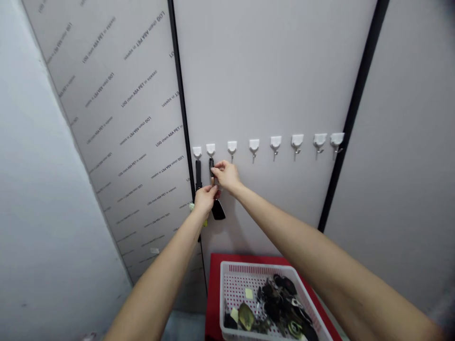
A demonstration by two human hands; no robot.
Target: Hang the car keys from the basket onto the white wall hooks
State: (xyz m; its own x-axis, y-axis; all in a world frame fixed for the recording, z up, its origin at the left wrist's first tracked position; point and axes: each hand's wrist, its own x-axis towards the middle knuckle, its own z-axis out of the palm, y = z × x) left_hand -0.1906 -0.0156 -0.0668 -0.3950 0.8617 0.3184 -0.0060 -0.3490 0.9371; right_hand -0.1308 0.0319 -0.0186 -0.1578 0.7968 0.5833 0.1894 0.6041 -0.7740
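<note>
A black keychain [218, 210] hangs below the second white hook [211, 149] from the left, its dark flat piece at the lower end. The fingers of my right hand [227, 176] are pinched on the keychain's upper loop, just under the hook. Lower down, my left hand [205, 199] closes its fingertips on its middle and partly hides it. On the first hook [197, 152] hangs a black strap [198, 174], its lower part behind my left hand. Whether the loop sits over the second hook's metal tip, I cannot tell.
More white hooks [275, 142] run rightward along the grey panel. Below, a white perforated basket [227, 266] with dark keychain-like items and a yellowish leaf-shaped piece [245, 316] stands on a red surface [215, 284]. Black strips [181, 85] edge the panel.
</note>
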